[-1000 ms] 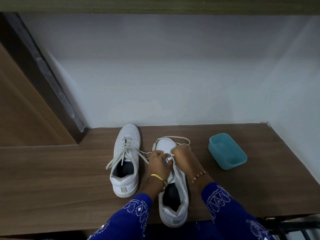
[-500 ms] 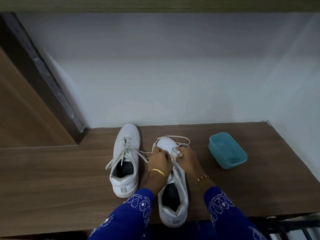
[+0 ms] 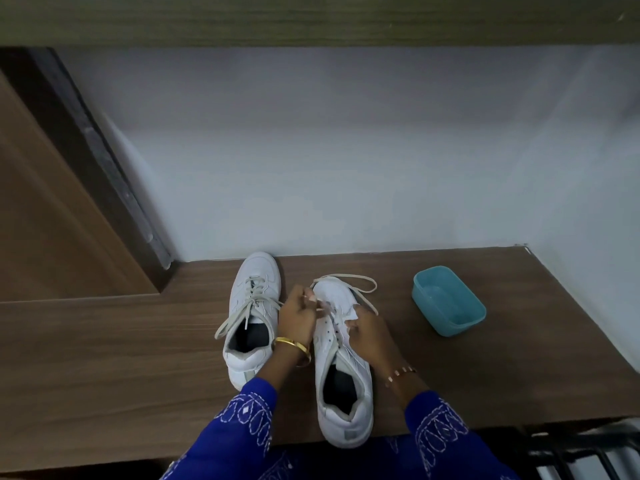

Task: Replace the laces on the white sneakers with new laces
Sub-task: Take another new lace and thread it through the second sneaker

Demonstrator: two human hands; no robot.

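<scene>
Right shoe (image 3: 343,368) sitting on table (image 3: 104,358), lace (image 3: 349,282) mostly out, looping round toe. Left hand (image 3: 298,318) pinching lace near toe. Right hand (image 3: 372,332) holding shoe's side, fingers curling on tongue edge. Left shoe (image 3: 251,317) just beside, lace in but untied. Lace looking soft, floppy, light; best pinching near eyelet. Blue tub (image 3: 448,301) sitting apart.
</scene>
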